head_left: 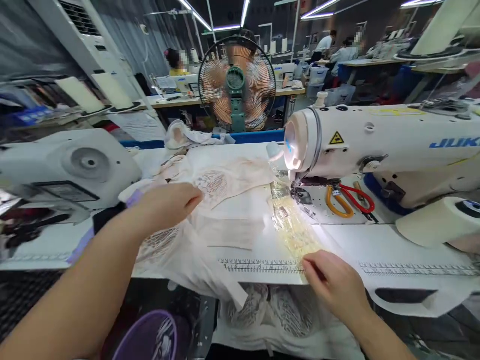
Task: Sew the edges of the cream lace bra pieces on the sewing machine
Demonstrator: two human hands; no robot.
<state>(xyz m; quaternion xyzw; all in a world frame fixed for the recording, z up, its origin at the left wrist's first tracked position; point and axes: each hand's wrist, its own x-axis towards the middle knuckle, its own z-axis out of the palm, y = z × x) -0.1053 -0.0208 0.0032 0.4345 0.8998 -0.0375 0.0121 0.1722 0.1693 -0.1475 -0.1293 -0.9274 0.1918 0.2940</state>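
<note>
My left hand is closed, its fingers curled over a pale lace-patterned garment piece. Part of that piece hangs over the table's front edge as a narrow strip. Behind it, another pale piece with a patterned cup lies on the white table. My right hand has thumb and fingers pinched together at the front edge, by the lower end of a clear, yellowish taped strip. What sits in this pinch is too small to make out. A white sewing machine stands beyond it, its needle area lit.
Red-and-orange-handled scissors lie under the machine arm. A thread cone rests at right. Another machine head stands left. A ruler runs along the front edge. Below are a lace garment and a purple bin. A fan stands behind.
</note>
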